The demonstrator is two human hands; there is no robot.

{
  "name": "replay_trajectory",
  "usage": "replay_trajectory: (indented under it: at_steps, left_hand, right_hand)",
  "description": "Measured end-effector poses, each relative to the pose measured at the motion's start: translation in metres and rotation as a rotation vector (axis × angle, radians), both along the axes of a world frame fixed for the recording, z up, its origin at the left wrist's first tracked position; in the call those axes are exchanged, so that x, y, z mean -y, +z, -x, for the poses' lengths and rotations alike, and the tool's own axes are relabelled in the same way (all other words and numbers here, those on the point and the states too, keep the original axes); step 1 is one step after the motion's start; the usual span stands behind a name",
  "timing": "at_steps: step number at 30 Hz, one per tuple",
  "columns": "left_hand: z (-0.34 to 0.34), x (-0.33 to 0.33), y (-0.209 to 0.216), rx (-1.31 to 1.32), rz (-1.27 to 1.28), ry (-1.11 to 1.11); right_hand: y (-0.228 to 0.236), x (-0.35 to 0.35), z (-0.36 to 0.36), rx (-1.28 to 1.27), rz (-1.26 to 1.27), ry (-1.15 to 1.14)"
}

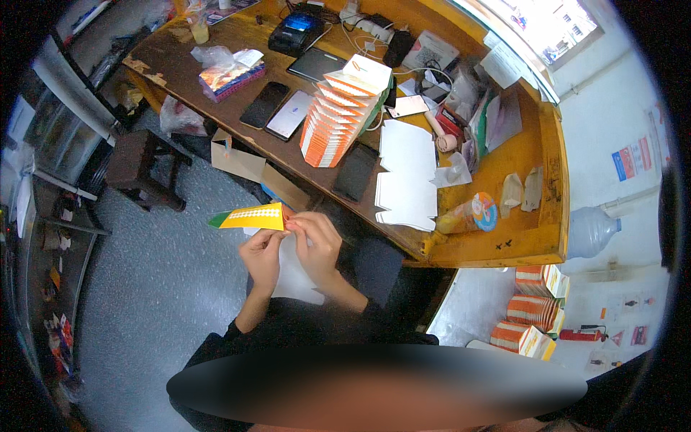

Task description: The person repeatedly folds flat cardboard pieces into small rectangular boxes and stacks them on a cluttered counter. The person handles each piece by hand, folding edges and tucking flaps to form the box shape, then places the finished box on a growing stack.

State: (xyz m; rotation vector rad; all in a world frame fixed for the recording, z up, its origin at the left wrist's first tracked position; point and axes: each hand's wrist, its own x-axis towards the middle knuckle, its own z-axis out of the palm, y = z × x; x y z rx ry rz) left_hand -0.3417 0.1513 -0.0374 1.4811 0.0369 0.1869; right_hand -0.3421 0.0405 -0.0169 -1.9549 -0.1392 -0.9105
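Over my lap I hold a folded yellow card carton (248, 217) with a green pointed end and a pale patterned strip. My left hand (262, 253) pinches its lower right corner from below. At the carton's right end, the fingers of my right hand (317, 239) are closed on its orange edge, close to my left fingertips. A blank white sheet (296, 272) lies under my hands on my lap. Beyond them on the desk stands a tall stack of nested orange-and-white folded cartons (337, 119). White die-cut card sheets (407, 176) lie to its right.
The brown desk (237, 133) also carries phones (289, 115), a tablet (317, 65), a tissue pack (230, 75), a small fan (445, 138) and a lidded cup (481, 212). A stool (144, 169) stands left. More stacked cartons (533, 311) sit lower right, near a water bottle (594, 232).
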Motion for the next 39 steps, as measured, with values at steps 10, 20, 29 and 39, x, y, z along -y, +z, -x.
replay_trajectory:
  at_steps: [10, 20, 29, 39]
  left_hand:
    - [-0.011, -0.004, 0.006, 0.141, 0.288, 0.026]
    - [-0.019, -0.033, 0.017, 0.379, -0.633, 0.081]
    - [-0.026, -0.066, -0.011, 0.71, -1.092, -0.522]
    - [0.025, -0.029, -0.051, 0.026, -0.938, -0.385]
  right_hand:
    - [0.003, -0.003, 0.007, -0.138, -0.021, 0.639]
    - [0.028, 0.016, -0.018, -0.314, -0.552, 0.588]
    - [0.001, 0.07, -0.062, -0.943, -0.1, 0.298]
    - [-0.113, 0.002, -0.01, -0.986, 0.075, 0.304]
